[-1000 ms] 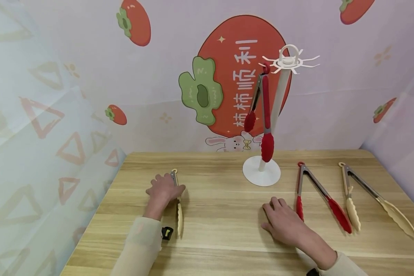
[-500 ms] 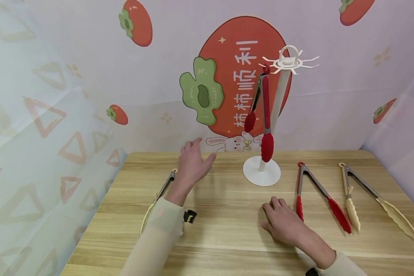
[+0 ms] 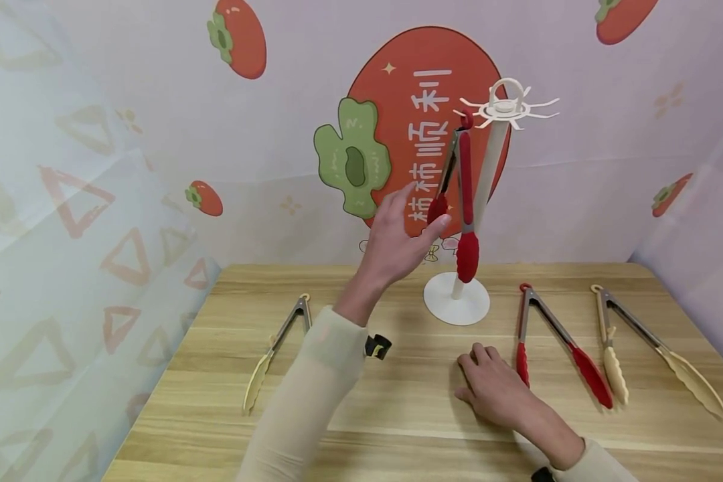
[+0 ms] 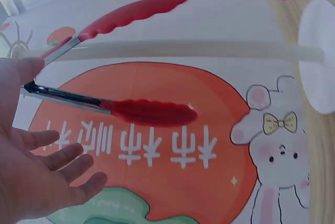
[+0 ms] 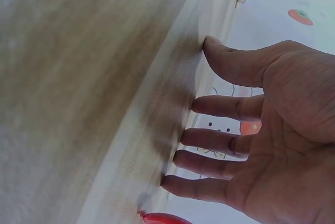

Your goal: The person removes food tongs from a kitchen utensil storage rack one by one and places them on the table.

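Red-tipped tongs point(image 3: 466, 181) hang by their loop from a hook of the white stand point(image 3: 448, 304), with their arms spread. My left hand point(image 3: 394, 244) is in the air just left of them, fingers extended and thumb apart. In the left wrist view the hanging tongs point(image 4: 157, 114) lie beyond the hand point(image 4: 39, 182), the thumb close to their upper end; whether it touches them I cannot tell. My right hand point(image 3: 497, 395) rests its fingertips on the wooden table point(image 3: 397, 402), holding nothing. Beside it, red tongs point(image 3: 592, 378) lie spread on the table.
Cream tongs point(image 3: 257, 383) lie spread at the left, partly behind my left sleeve point(image 3: 313, 388). Another cream pair point(image 3: 695, 381) lies at the far right. Several bare hooks point(image 3: 539, 104) ring the top of the stand. A printed cloth point(image 3: 265, 134) hangs behind the table.
My left hand has left the cream tongs and moved up and right to the hanging red tongs. Those cream tongs, closed before, now lie spread. The right hand has stayed put.
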`<state>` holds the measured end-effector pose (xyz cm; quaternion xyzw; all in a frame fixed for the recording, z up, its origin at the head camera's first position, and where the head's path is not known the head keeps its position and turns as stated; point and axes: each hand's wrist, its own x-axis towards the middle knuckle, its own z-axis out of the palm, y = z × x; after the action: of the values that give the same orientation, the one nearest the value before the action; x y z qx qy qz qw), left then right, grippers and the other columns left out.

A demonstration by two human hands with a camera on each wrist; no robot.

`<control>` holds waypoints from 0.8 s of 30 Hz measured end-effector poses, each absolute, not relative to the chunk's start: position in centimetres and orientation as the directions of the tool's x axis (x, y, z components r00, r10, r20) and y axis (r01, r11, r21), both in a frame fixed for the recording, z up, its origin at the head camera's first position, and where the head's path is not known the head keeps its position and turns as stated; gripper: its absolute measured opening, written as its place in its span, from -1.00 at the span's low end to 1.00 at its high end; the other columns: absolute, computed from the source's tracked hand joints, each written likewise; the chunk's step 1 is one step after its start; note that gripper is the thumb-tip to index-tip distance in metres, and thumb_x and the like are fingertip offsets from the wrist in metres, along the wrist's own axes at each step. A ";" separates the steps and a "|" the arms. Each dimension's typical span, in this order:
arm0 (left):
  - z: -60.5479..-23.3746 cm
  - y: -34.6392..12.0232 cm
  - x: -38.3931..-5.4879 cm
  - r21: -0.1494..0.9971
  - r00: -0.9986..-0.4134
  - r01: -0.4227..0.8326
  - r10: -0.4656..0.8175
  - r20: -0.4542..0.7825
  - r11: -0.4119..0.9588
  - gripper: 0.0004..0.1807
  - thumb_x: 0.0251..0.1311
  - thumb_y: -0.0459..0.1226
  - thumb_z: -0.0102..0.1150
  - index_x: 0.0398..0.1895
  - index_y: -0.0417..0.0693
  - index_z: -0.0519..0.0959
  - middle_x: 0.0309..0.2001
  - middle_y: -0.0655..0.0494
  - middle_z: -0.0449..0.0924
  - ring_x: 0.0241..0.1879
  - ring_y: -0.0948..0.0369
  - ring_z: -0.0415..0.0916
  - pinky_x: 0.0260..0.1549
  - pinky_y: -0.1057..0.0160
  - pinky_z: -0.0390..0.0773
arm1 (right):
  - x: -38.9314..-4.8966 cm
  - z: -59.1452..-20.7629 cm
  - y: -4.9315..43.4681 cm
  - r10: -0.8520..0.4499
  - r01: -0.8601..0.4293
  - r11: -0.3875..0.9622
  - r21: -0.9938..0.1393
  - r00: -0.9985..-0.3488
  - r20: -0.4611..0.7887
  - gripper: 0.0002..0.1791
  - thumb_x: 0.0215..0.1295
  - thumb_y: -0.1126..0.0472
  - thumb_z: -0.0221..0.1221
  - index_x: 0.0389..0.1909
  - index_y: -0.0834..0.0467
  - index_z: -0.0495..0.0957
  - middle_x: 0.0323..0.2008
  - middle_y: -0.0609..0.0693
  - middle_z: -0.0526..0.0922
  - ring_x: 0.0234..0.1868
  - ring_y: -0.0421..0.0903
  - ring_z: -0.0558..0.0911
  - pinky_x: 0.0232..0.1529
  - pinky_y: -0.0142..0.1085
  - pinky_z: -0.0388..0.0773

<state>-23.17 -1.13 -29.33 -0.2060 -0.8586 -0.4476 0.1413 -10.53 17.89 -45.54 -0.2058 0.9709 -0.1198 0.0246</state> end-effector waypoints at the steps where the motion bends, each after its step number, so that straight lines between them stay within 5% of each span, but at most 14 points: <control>1: -29.1 -0.8 -23.3 0.720 -0.875 0.482 0.235 0.423 0.500 -0.09 0.26 0.15 0.25 0.60 0.09 0.15 0.48 0.08 0.18 0.41 0.15 0.16 0.26 -0.14 0.40 | -10.5 -45.5 17.9 -0.406 -0.395 0.886 -0.244 -0.914 0.003 -0.51 0.22 0.05 0.43 0.01 0.28 0.57 -0.16 0.13 0.47 -0.09 0.16 0.49 -0.10 0.02 0.55; 11: -27.5 1.1 -24.1 0.743 -0.867 0.497 0.296 0.402 0.448 0.00 0.19 0.15 0.31 0.63 0.20 0.05 0.55 0.15 0.06 0.46 0.21 0.04 0.30 -0.16 0.36 | -10.6 -45.5 17.9 -0.422 -0.418 0.877 -0.238 -0.906 0.037 -0.54 0.20 0.04 0.45 -0.04 0.26 0.58 -0.20 0.09 0.46 -0.11 0.14 0.49 -0.14 0.00 0.55; 24: -26.9 2.2 -24.9 0.793 -0.856 0.503 0.322 0.404 0.343 -0.06 0.25 0.05 0.31 0.61 0.14 0.08 0.43 0.16 0.21 0.33 0.28 0.18 0.20 0.06 0.49 | -10.5 -45.7 18.1 -0.419 -0.416 0.881 -0.226 -0.907 0.036 -0.55 0.20 0.04 0.44 -0.04 0.25 0.58 -0.19 0.10 0.46 -0.09 0.15 0.49 -0.12 0.02 0.56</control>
<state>-24.87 2.23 -26.93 -0.2533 -0.8148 -0.5140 0.0882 -10.54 18.07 -45.67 -0.2153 0.9697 -0.1152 0.0069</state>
